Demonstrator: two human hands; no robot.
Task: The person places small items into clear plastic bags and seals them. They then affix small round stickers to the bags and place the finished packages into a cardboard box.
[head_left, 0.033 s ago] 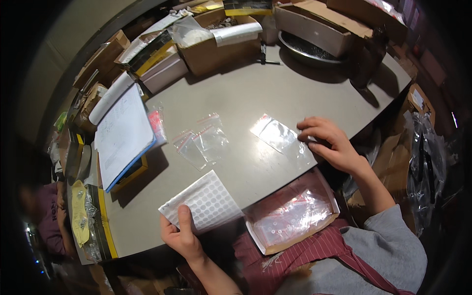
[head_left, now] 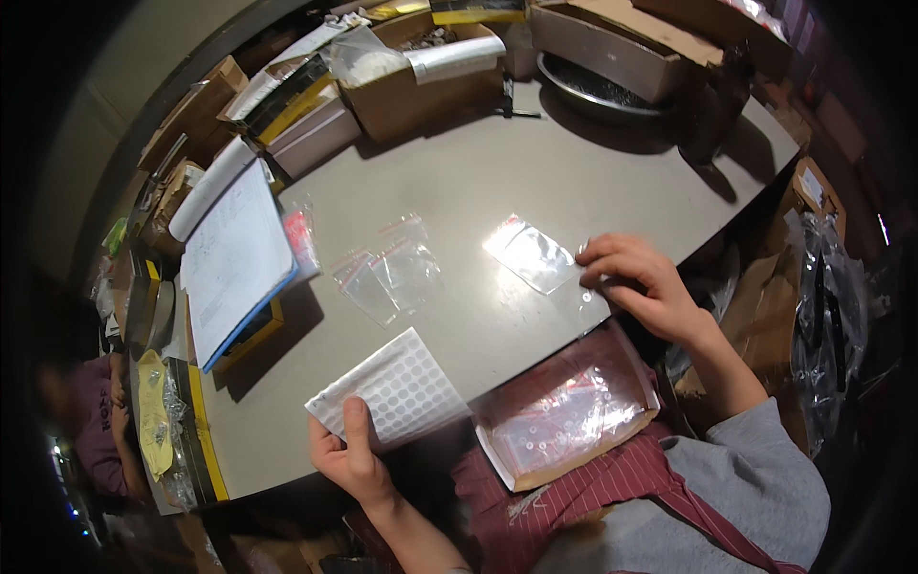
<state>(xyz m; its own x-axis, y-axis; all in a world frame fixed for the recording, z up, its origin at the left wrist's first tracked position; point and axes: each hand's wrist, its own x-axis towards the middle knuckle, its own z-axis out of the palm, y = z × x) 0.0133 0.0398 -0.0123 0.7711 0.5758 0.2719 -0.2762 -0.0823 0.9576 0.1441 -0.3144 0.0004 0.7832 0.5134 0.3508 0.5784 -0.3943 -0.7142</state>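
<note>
My left hand (head_left: 357, 459) grips a white sheet of round stickers (head_left: 402, 390) at its near left corner, thumb on top, over the table's front edge. Toward the right edge, my right hand (head_left: 639, 282) has its fingers bent and apart above a clear plastic bag (head_left: 590, 304) with a small white round spot on it. Beside those fingertips lies another clear zip bag (head_left: 532, 256), shining with glare. Two more clear zip bags (head_left: 406, 263) overlap at the table's middle. Between my arms, an open box (head_left: 564, 421) holds many clear bags bearing small white dots.
A clipboard with papers (head_left: 237, 258) leans at the left, with a pink-red packet (head_left: 302, 239) behind it. Cardboard boxes (head_left: 421, 96) line the back. A round metal pan (head_left: 598, 100) and a dark bottle-like object (head_left: 717, 115) stand back right. Another person (head_left: 100, 421) is at far left.
My right hand has shifted slightly on the bag, and the white round spot below its fingers shows more plainly. My left hand keeps its grip on the sticker sheet.
</note>
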